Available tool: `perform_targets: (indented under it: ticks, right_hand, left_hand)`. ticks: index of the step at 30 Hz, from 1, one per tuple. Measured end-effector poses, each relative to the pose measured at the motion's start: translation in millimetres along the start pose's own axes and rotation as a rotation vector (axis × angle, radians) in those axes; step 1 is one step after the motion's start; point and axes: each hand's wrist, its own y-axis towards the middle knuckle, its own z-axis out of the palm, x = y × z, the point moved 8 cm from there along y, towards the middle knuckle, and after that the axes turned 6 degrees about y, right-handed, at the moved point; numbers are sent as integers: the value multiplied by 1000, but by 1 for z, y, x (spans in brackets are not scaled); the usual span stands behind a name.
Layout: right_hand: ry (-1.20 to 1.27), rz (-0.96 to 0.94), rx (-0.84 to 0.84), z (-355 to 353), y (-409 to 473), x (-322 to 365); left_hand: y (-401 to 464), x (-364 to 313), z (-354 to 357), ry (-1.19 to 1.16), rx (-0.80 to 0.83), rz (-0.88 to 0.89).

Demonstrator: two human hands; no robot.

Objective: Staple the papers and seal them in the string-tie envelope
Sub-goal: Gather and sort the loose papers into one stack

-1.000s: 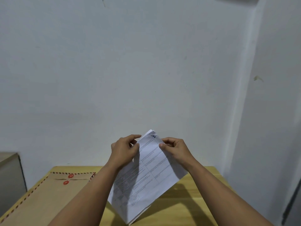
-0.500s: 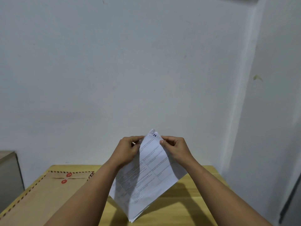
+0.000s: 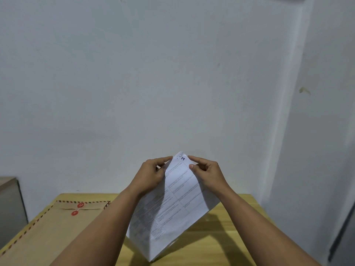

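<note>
Bench [image 3: 221, 244]: we see the string-tie envelope [image 3: 44, 231] lying flat at its left, flap tied, nothing inside yet
Papers [image 3: 172, 204]: held above the bench, diamond-wise, long axis slanting up to the top corner
Left hand [image 3: 151, 175]: grip pinches the upper-left edge
Right hand [image 3: 207, 173]: grip pinches the upper-right edge
Progress: we judge stapling, sealing still ahead; no stapler visible

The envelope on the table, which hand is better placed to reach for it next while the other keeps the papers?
Probably the left hand. The envelope lies flat on the table on the person's left, below and beside that forearm. The right hand would have to cross the papers, which it already pinches near the top corner.
</note>
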Motion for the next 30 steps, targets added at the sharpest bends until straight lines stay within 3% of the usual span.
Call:
perform_targets:
  ticks: [6, 11, 16, 20, 27, 30]
  right_hand:
    - [-28, 2, 73, -3, 4, 11]
    - [20, 97, 35, -7, 1, 2]
    - [43, 291, 11, -5, -19, -52]
    - [140, 400, 25, 6, -49, -126]
    - [-357, 334, 123, 2, -67, -201]
    - [-433, 330, 101, 2, -64, -211]
  left_hand:
    - [21, -15, -14, 41, -1, 23]
    - [30, -15, -3, 95, 65, -3]
    - [20, 34, 54, 282, 199, -78]
    - [-11, 83, 110, 287, 249, -122]
    - [-39, 134, 178, 253, 274, -119]
    - [-40, 146, 191, 257, 246, -116]
